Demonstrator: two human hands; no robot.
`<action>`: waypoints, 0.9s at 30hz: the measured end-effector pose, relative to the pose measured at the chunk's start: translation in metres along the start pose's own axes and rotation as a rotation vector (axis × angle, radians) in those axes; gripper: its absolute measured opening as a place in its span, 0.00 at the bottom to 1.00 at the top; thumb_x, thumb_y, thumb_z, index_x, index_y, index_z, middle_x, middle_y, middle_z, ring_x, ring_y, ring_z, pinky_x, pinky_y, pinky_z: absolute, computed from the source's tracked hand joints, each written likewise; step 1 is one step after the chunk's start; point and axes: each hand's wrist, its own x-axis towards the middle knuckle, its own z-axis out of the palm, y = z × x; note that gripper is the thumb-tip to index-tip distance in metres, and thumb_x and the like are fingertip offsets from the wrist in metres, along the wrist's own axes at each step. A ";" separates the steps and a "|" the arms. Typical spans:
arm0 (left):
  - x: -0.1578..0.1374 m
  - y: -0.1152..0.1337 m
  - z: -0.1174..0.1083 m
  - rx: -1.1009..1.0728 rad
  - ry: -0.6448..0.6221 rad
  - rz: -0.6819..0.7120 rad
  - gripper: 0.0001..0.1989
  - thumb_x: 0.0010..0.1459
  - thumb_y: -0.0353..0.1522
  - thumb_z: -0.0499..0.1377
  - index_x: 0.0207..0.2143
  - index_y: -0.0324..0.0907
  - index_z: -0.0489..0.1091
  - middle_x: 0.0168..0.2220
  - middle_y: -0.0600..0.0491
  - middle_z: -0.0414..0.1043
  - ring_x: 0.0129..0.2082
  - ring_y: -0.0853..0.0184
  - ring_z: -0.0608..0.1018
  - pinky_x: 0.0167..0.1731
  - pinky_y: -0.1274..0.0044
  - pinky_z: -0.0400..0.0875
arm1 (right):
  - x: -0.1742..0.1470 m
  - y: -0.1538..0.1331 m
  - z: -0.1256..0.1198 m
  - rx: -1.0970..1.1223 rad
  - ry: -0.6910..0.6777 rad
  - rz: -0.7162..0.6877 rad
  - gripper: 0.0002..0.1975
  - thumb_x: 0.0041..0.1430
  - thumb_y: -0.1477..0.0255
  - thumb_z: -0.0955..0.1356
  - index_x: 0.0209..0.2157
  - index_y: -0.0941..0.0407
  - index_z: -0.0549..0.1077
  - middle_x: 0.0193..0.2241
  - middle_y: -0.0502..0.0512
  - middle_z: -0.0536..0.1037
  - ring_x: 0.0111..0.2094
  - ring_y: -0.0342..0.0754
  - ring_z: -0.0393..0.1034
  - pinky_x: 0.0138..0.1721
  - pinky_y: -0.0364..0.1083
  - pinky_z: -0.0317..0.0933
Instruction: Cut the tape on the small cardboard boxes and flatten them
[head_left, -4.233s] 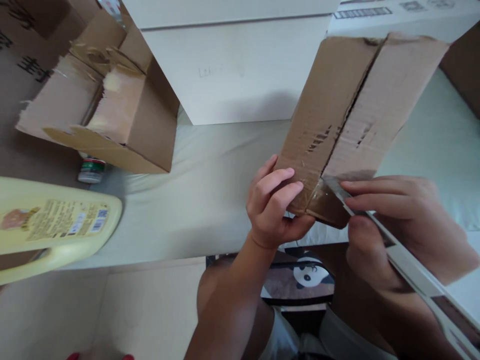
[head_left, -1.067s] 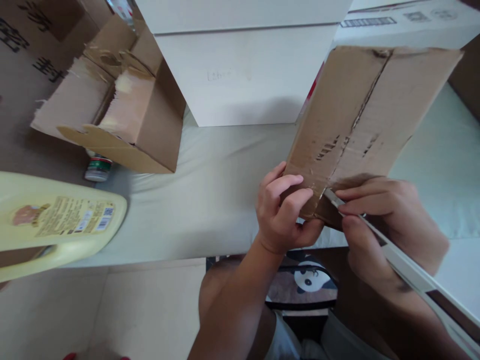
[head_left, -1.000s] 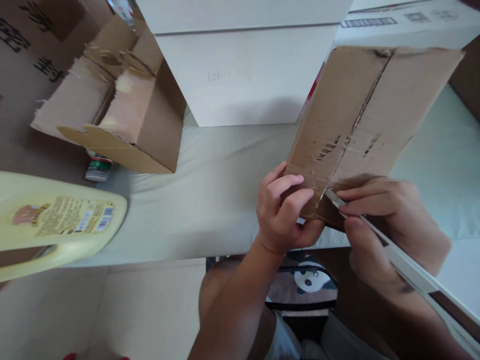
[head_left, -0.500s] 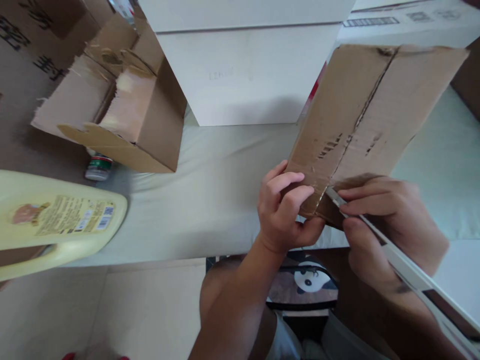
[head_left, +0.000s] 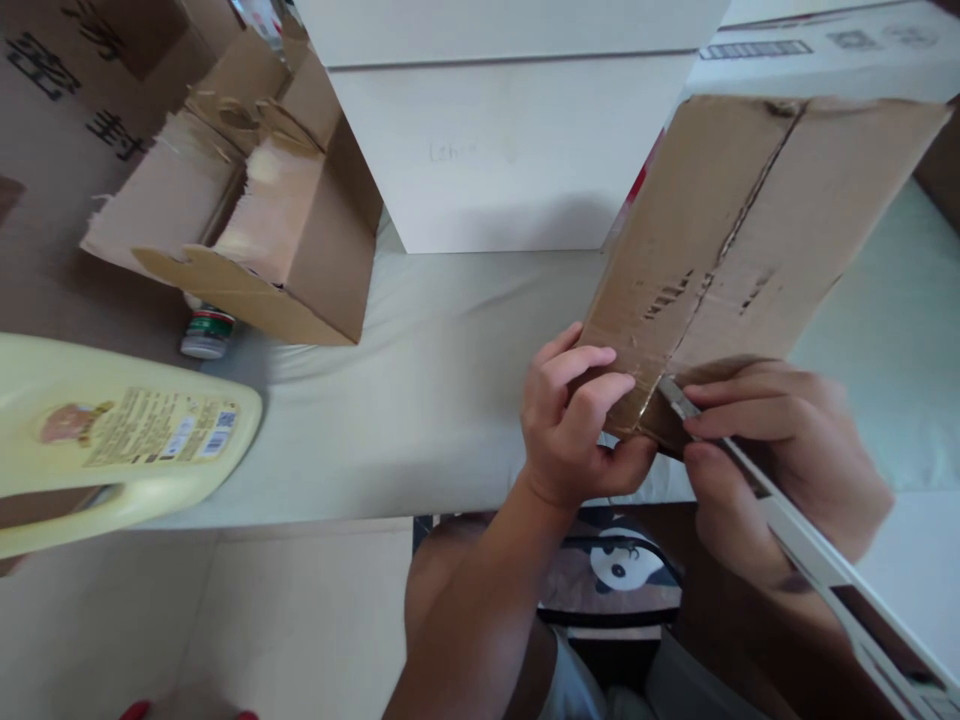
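A brown cardboard box (head_left: pixel 757 210) is tilted up at the right, with a taped seam running down its face. My left hand (head_left: pixel 577 420) grips its near left corner, fingers curled over the face and thumb at the bottom edge. In the fingers of my right hand (head_left: pixel 787 450) is a long, pale utility knife (head_left: pixel 806 560). Its grey tip touches the seam close to the box's near end. How far any blade goes into the tape cannot be made out.
A torn-open cardboard box (head_left: pixel 330 240) stands at the left beside a small green-labelled container (head_left: pixel 208 333). Nearer is a pale yellow jug (head_left: pixel 165 430). A large white box (head_left: pixel 502 150) stands behind, on the pale cloth-covered surface (head_left: pixel 420 400). A panda-patterned item (head_left: pixel 622 565) lies below.
The whole scene shifts slightly to the right in view. Both hands keep their hold, and the knife tip stays at nearly the same spot on the seam.
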 end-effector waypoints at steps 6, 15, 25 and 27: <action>-0.001 -0.001 -0.002 0.023 -0.008 -0.006 0.15 0.52 0.34 0.60 0.44 0.44 0.67 0.45 0.47 0.71 0.48 0.59 0.77 0.56 0.59 0.76 | 0.000 0.000 0.000 -0.003 -0.017 -0.018 0.06 0.54 0.77 0.70 0.34 0.53 0.74 0.34 0.53 0.79 0.37 0.54 0.75 0.40 0.56 0.67; 0.002 -0.002 -0.005 0.039 -0.024 -0.001 0.14 0.54 0.34 0.59 0.44 0.44 0.67 0.44 0.48 0.71 0.48 0.59 0.78 0.55 0.59 0.77 | 0.003 -0.004 0.000 -0.008 -0.037 -0.030 0.07 0.53 0.79 0.69 0.32 0.53 0.75 0.34 0.54 0.79 0.37 0.54 0.75 0.38 0.57 0.67; 0.001 -0.003 -0.008 0.042 -0.033 0.001 0.14 0.53 0.35 0.60 0.43 0.45 0.67 0.44 0.48 0.70 0.46 0.60 0.78 0.55 0.59 0.77 | 0.000 -0.002 -0.005 0.072 -0.029 0.024 0.07 0.58 0.78 0.67 0.33 0.52 0.76 0.35 0.52 0.80 0.38 0.52 0.75 0.40 0.54 0.69; 0.001 -0.003 -0.008 0.031 -0.029 -0.006 0.14 0.53 0.35 0.60 0.43 0.45 0.66 0.44 0.49 0.70 0.46 0.60 0.78 0.55 0.59 0.77 | -0.001 0.000 -0.005 0.102 -0.024 0.023 0.07 0.58 0.77 0.67 0.33 0.52 0.76 0.35 0.52 0.80 0.37 0.52 0.75 0.40 0.54 0.69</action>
